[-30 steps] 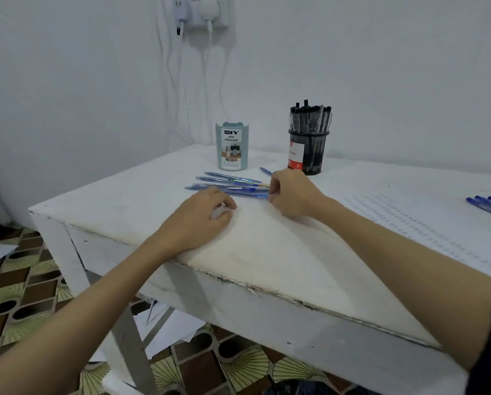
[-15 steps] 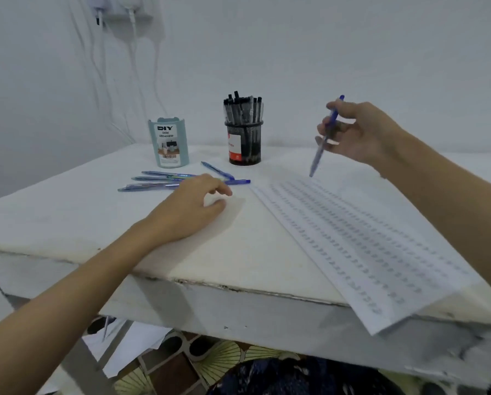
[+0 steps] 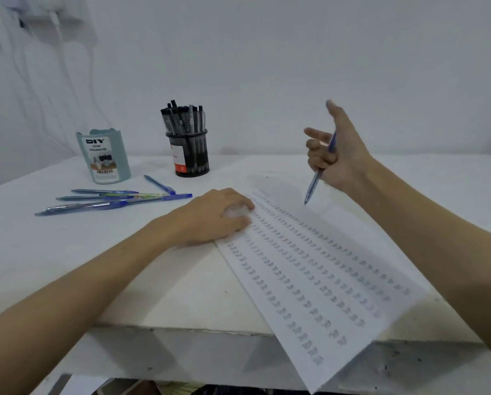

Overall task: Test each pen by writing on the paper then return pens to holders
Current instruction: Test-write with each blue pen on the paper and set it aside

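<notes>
Head view reads "DIY DESK ORGANIZER" on the pale teal plastic holder (image 3: pixel 104 158); the black mesh cup's (image 3: pixel 191 155) red label is illegible. Right hand (image 3: pixel 335 155) grips a blue pen (image 3: pixel 314 185) above the white ruled paper (image 3: pixel 324 280), whose marks blur. Left hand (image 3: pixel 218 216), relaxed, rests on the paper's edge.

Soft, even light filled the room; faint shadows lay under the forearms on the white painted worktop (image 3: pixel 67 252). Edges bowed outward, and the whole picture looked slightly blurred.
</notes>
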Demonstrator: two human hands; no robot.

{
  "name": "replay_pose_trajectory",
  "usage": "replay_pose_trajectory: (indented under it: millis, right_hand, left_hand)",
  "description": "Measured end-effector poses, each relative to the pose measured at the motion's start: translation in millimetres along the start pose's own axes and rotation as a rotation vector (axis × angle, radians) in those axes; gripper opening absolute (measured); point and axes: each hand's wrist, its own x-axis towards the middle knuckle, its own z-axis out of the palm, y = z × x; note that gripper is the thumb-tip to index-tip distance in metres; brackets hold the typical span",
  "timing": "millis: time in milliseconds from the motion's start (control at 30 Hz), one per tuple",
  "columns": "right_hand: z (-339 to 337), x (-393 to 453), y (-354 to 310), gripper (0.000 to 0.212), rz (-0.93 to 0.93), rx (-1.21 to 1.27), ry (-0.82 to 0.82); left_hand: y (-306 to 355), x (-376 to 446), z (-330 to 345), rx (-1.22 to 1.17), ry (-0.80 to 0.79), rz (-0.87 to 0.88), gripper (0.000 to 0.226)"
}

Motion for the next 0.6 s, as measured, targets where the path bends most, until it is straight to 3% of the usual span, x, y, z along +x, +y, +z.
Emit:
replay_pose_trajectory:
  millis: [67,100,233,300,367,433,533,600]
  right_hand:
    - [-0.6,4.6,-0.7,0.021,-0.024,-0.04,-0.009]
    - [-0.9,6.3,-0.3,0.025,-0.015,-0.04,-0.028]
    - [-2.2,18.1,5.3,0.06,0.059,-0.373,-0.074]
    - [-1.7,22.3,11.3,0.067,0.083,-0.503,-0.095]
    - [0.2,24.7,20.6,0.05,0.06,-0.565,-0.131]
    - [3.6,28.5,30.1,0.017,-0.01,-0.618,-0.111]
    - [8.4,38.4,41.3,0.019,-0.185,-0.698,-0.012]
    - [10.9,40.9,47.4,0.009,-0.187,-0.716,-0.066]
  left_hand:
    - [-0.4,-1.4,-6.2,-0.01,-0.008,0.009,0.034]
    - [-2.0,-1.4,-8.0,-0.021,-0.002,0.008,0.034]
    - [-13.1,5.6,-6.8,-0.01,0.036,-0.02,0.034]
    - [-15.7,12.1,-4.3,-0.006,0.037,-0.041,0.034]
    - [-15.5,19.9,-1.2,0.008,0.03,-0.043,0.036]
    - [-13.7,26.7,-0.1,0.015,0.028,-0.038,0.037]
    - [-15.8,35.8,-2.4,0.02,0.039,-0.017,0.033]
    - [-17.6,40.5,-2.7,0.019,0.046,0.003,0.031]
